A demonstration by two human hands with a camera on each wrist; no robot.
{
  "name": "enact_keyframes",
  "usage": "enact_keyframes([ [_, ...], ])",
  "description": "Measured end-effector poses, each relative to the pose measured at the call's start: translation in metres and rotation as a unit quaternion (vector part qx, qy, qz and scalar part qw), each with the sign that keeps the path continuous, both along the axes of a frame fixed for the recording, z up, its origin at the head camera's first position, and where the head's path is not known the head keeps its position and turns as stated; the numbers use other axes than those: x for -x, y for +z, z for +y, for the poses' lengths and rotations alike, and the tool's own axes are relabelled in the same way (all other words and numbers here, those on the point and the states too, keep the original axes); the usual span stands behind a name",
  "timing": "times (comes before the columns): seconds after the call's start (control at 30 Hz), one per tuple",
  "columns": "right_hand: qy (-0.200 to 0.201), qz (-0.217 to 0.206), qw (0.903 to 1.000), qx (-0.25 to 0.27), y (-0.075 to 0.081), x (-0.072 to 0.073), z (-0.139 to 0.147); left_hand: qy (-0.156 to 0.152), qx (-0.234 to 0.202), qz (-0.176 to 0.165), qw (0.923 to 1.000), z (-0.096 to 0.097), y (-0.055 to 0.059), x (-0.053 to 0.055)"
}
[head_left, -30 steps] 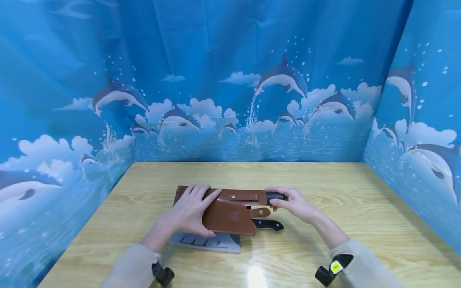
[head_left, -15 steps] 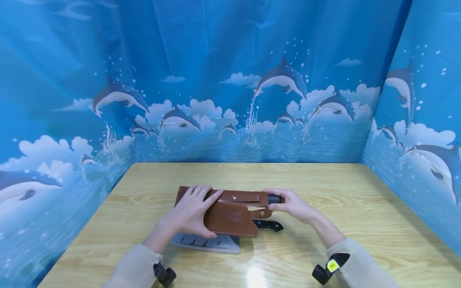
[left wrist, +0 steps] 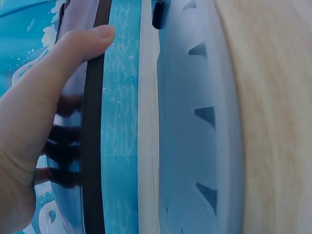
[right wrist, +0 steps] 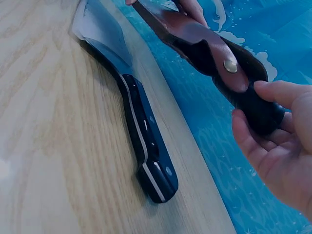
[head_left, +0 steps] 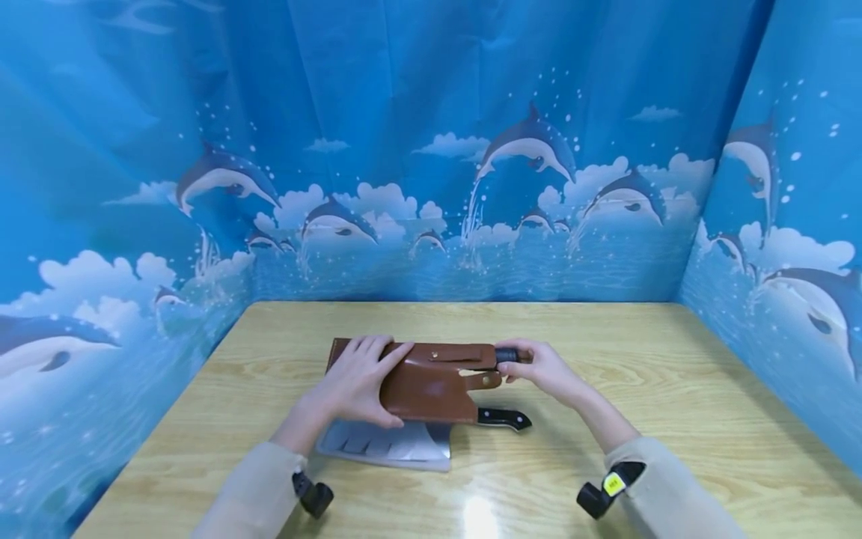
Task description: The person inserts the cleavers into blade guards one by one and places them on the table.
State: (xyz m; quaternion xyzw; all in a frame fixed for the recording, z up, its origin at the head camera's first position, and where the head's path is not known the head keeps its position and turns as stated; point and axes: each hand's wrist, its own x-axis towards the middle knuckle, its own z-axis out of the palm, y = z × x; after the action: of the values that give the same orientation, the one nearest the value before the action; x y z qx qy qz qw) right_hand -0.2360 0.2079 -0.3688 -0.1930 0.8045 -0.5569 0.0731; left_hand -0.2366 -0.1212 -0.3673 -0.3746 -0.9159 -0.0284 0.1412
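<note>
A brown leather sheath point(head_left: 431, 397) is held level above the table, a sheathed knife's black handle point(head_left: 506, 355) showing at its right end. My left hand point(head_left: 360, 382) grips the sheath's left part, thumb at the near edge and fingers over the far edge. My right hand point(head_left: 547, 370) holds the black handle between thumb and fingers. In the right wrist view, a strap with a metal snap point(right wrist: 230, 66) lies by that handle. Under the sheath a cleaver point(head_left: 387, 443) lies on the table, its riveted black handle point(right wrist: 148, 141) pointing right. The sheathed blade is hidden.
The light wood table point(head_left: 606, 337) carries the cleaver near its middle. A blue dolphin-print curtain point(head_left: 431, 150) stands along the back and both sides. Each forearm wears a small black camera point(head_left: 312, 494).
Both hands have raised the sheath with its knife slightly away from the table. More of the cleaver's blade shows below it. The right hand has shifted a little left along with the handle.
</note>
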Motion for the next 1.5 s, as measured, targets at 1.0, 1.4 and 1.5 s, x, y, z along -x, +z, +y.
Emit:
enact_keyframes([
  [1.0, -0.060, -0.079, 0.9951, 0.007, -0.030, 0.056, -0.002, 0.043, -0.003, -0.143, 0.9888, 0.017, -0.019, 0.060],
  [1.4, -0.072, -0.101, 0.9914, -0.042, -0.049, 0.064, -0.013, 0.069, 0.043, -0.178, 0.9806, 0.014, -0.033, 0.067],
  [1.5, -0.079, -0.087, 0.9892, -0.087, -0.049, 0.063, -0.015, 0.079, 0.057, -0.186, 0.9777, 0.014, -0.033, 0.066],
])
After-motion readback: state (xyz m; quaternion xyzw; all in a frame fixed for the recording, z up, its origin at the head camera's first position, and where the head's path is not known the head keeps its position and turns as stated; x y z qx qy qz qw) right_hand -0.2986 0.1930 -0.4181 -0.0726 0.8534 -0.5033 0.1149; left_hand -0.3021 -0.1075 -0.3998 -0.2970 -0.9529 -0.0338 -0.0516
